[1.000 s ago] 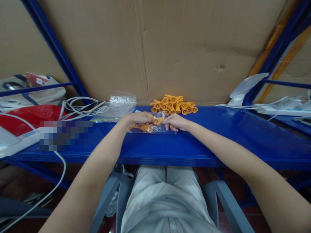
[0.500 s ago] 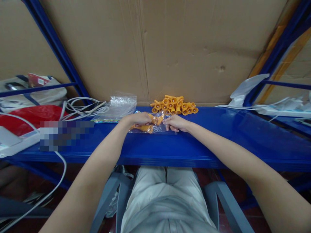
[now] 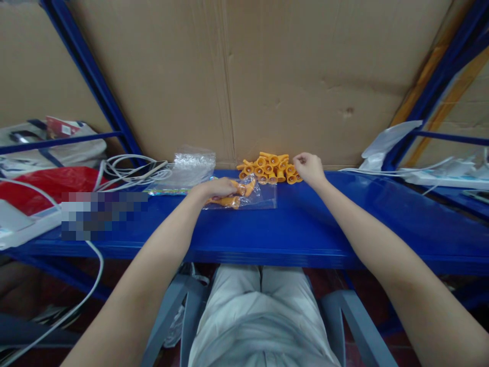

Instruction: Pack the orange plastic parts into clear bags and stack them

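My left hand [image 3: 223, 188] is closed on a clear plastic bag [image 3: 263, 200] lying flat on the blue table. Inside it are a few orange trumpet-shaped plastic pieces [image 3: 229, 202], partly covered by my fingers. Behind the bag, a pile of the same orange flared pieces [image 3: 269, 168] is stacked against the cardboard, most with their wide ends towards me. At the pile's right end is my right hand [image 3: 310, 168], fingers curled in a pinch. It hides the outermost pieces, and I cannot see whether one is between the fingertips.
A stack of clear bags [image 3: 194, 164] lies left of the pile. White cables [image 3: 133, 171] and a red bag [image 3: 49, 186] crowd the left side. A white power strip [image 3: 446, 176] is at the right. Cardboard [image 3: 286, 76] walls off the back of the blue table [image 3: 263, 237].
My right hand has let go of the bag's open end and moved right and back to the pile's right end. My left hand stays on the bag, whose right end now lies flatter.
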`<move>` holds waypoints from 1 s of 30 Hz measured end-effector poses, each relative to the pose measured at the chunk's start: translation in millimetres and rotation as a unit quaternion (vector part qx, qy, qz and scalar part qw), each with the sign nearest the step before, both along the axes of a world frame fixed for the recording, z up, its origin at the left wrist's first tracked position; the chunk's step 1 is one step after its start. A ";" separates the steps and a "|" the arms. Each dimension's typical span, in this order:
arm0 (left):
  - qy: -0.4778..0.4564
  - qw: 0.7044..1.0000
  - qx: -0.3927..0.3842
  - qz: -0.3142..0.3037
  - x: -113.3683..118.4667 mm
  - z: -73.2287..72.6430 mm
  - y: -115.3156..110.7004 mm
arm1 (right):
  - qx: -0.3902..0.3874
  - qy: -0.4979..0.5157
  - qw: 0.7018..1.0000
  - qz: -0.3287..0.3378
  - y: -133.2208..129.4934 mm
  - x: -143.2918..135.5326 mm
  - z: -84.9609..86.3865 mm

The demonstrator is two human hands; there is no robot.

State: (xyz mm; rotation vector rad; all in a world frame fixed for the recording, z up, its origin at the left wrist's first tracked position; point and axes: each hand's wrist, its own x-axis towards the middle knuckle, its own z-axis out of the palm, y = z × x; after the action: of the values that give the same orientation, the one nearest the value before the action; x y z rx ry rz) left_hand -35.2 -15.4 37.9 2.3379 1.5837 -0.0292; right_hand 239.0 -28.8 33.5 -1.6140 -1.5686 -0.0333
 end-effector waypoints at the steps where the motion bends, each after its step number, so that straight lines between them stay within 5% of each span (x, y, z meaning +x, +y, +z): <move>1: -0.001 1.000 0.005 0.010 -1.1 -1.0 1.9 | 0.007 -0.048 0.999 -0.012 2.8 7.4 -3.1; 9: 0.006 0.998 0.056 0.001 -8.7 -8.2 14.4 | -0.132 -0.256 0.957 -0.038 5.3 7.6 -28.3; 19: 0.043 0.996 0.079 -0.012 -0.4 -2.6 2.8 | -0.080 -0.261 0.960 -0.070 10.3 -0.9 -40.2; 30: 0.079 0.993 0.088 -0.026 2.8 -3.3 4.0 | -0.046 -0.288 0.953 -0.088 10.0 -3.2 -31.6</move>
State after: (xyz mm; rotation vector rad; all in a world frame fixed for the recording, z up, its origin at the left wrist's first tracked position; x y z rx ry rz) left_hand -32.4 -11.4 34.6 2.5696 1.6583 -0.0911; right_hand 235.8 -18.8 1.9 -1.9228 -1.8655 -0.5812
